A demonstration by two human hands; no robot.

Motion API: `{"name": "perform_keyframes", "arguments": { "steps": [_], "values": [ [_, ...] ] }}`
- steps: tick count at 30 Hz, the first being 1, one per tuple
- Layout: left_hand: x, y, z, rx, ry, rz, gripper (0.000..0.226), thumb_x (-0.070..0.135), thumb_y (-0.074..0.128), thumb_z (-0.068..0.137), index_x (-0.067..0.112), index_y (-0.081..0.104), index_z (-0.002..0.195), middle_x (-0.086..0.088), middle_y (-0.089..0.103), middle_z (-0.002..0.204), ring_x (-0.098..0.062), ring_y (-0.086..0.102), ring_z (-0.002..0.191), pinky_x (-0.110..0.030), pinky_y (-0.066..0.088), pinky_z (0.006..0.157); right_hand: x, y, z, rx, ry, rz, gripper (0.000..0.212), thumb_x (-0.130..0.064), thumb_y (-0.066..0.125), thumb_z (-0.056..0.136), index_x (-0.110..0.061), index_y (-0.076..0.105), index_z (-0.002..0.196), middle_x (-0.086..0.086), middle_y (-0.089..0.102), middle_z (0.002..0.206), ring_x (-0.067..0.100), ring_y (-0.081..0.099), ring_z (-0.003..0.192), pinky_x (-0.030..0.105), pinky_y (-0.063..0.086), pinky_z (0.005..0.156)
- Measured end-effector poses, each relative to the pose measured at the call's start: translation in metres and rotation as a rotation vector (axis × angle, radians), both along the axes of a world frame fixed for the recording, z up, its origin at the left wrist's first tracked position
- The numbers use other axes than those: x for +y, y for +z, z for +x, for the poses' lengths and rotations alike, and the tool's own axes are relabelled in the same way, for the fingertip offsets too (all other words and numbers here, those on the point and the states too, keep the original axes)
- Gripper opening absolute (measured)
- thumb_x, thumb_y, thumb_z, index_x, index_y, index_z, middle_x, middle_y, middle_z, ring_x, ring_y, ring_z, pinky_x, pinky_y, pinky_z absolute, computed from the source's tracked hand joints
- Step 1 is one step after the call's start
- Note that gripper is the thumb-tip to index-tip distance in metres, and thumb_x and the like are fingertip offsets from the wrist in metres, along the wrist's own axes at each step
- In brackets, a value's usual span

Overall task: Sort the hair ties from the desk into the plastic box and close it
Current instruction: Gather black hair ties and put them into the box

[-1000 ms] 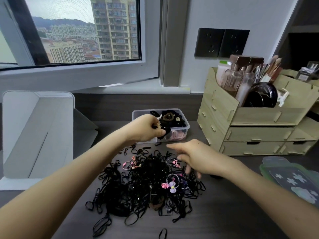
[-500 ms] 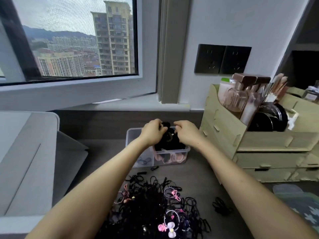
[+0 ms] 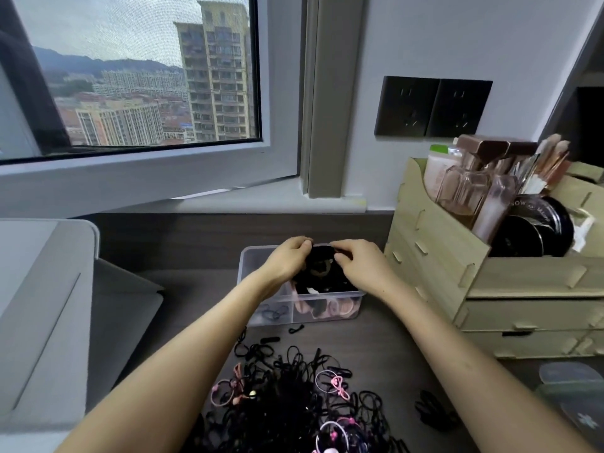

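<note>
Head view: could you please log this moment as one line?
left hand: holds black ties | right hand: same ties | box: open, under hands | pile: on desk

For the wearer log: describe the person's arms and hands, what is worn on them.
Both arms are bare up to the frame edge: no sleeves show. The left hand and right hand wear no gloves; no ring, watch or bracelet is visible.

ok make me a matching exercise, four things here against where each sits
1 plastic box
2 pile of hair ties
3 wooden organizer
4 wall sockets

a up on the wall
b under the left hand and right hand, which pinch a black hair tie
c nearest the camera
d right of the box, holding makeup brushes

Pairs: 1-b, 2-c, 3-d, 4-a
</note>
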State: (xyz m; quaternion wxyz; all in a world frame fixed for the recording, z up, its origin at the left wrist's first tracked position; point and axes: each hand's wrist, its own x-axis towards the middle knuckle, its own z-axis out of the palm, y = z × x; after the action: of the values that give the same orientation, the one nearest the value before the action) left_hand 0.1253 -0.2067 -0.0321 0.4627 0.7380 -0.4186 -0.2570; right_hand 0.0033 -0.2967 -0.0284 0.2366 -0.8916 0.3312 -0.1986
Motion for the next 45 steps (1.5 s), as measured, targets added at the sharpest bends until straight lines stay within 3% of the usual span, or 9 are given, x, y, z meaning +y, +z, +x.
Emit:
{"name": "perform_keyframes", "arguments": {
  "steps": [11, 16, 21, 24, 28, 31, 36, 41, 45],
  "values": [
    [-0.011, -0.001, 0.001, 0.003, -0.026, -0.084, 0.031, 0.002, 0.038, 0.094, 0.012, 0.062, 0.11, -0.009, 0.064, 0.105, -0.019, 0.058, 0.082, -0.031, 0.049, 0.072, 0.001, -0.014, 0.006, 0.252, 0.043, -0.245, 0.031, -0.032, 0.048, 0.094, -0.016, 0.062, 0.117, 0.009, 0.069, 0.109, 0.027, 0.058, 0.109, 0.041, 0.016, 0.117],
    [-0.002, 0.007, 0.015, 0.057, 0.206, -0.241, 0.043, -0.011, 0.034, 0.083, 0.01, 0.067, 0.099, -0.006, 0.065, 0.106, -0.016, 0.059, 0.097, -0.021, 0.047, 0.078, 0.001, -0.009, 0.001, 0.221, 0.061, -0.198, 0.037, -0.031, 0.045, 0.096, -0.016, 0.057, 0.128, 0.008, 0.064, 0.123, 0.027, 0.052, 0.12, 0.042, 0.008, 0.118],
    [0.011, 0.002, 0.018, -0.164, 0.292, -0.01, 0.048, -0.008, 0.039, 0.079, 0.009, 0.062, 0.119, -0.009, 0.061, 0.127, -0.024, 0.053, 0.122, -0.026, 0.043, 0.098, -0.004, -0.014, -0.001, 0.107, 0.043, -0.171, 0.048, -0.035, 0.034, 0.1, -0.02, 0.046, 0.056, -0.002, 0.053, 0.056, 0.016, 0.05, 0.063, 0.045, 0.011, 0.118],
    [0.012, 0.001, 0.006, -0.194, 0.158, 0.005, 0.05, -0.008, 0.043, 0.082, 0.006, 0.055, 0.128, -0.009, 0.058, 0.131, -0.022, 0.056, 0.118, -0.022, 0.046, 0.093, -0.008, -0.016, 0.004, 0.12, 0.003, -0.219, 0.049, -0.039, 0.041, 0.097, -0.018, 0.051, 0.054, -0.005, 0.048, 0.051, 0.017, 0.048, 0.062, 0.042, 0.012, 0.118],
    [0.004, -0.005, -0.002, -0.327, -0.031, 0.093, 0.043, 0.007, 0.033, 0.096, 0.011, 0.044, 0.138, -0.012, 0.052, 0.137, -0.025, 0.047, 0.128, -0.028, 0.036, 0.102, -0.008, -0.017, 0.012, 0.175, -0.017, -0.211, 0.031, -0.036, 0.049, 0.094, -0.018, 0.073, 0.084, 0.002, 0.073, 0.091, 0.021, 0.061, 0.099, 0.044, 0.008, 0.118],
    [-0.002, -0.012, -0.003, -0.377, -0.182, 0.303, 0.048, 0.018, 0.024, 0.1, 0.009, 0.02, 0.147, -0.018, 0.041, 0.145, -0.029, 0.029, 0.139, -0.036, 0.005, 0.117, -0.006, -0.018, 0.014, 0.29, 0.006, -0.194, 0.03, -0.031, 0.04, 0.097, -0.017, 0.066, 0.105, 0.007, 0.06, 0.129, 0.024, 0.052, 0.122, 0.051, 0.003, 0.117],
    [-0.006, -0.015, -0.009, -0.516, -0.252, 0.488, 0.062, 0.026, 0.026, 0.099, 0.001, -0.002, 0.147, -0.016, 0.001, 0.158, -0.022, -0.002, 0.147, -0.042, -0.013, 0.116, -0.006, -0.014, 0.014, 0.408, 0.043, -0.153, 0.039, -0.031, 0.025, 0.1, -0.008, 0.037, 0.129, 0.012, 0.055, 0.131, 0.029, 0.051, 0.122, 0.058, -0.007, 0.115],
    [0.008, 0.003, -0.009, -0.089, -0.325, 0.246, 0.062, 0.004, 0.035, 0.093, 0.015, 0.012, 0.149, -0.002, 0.013, 0.157, -0.016, 0.01, 0.145, -0.028, 0.008, 0.117, -0.006, -0.012, 0.006, 0.169, 0.054, -0.024, 0.046, -0.027, 0.019, 0.102, -0.018, 0.021, 0.146, 0.011, 0.046, 0.143, 0.025, 0.035, 0.137, 0.053, -0.006, 0.117],
    [0.015, 0.014, -0.015, 0.019, -0.352, 0.158, 0.062, -0.008, 0.03, 0.088, 0.012, 0.024, 0.146, -0.004, 0.034, 0.149, -0.008, 0.035, 0.129, -0.017, 0.026, 0.102, -0.004, -0.015, 0.01, 0.399, 0.135, -0.068, 0.054, -0.04, 0.013, 0.101, -0.02, 0.012, 0.15, -0.001, 0.009, 0.16, 0.017, 0.012, 0.147, 0.057, -0.012, 0.114]
  ]
}}
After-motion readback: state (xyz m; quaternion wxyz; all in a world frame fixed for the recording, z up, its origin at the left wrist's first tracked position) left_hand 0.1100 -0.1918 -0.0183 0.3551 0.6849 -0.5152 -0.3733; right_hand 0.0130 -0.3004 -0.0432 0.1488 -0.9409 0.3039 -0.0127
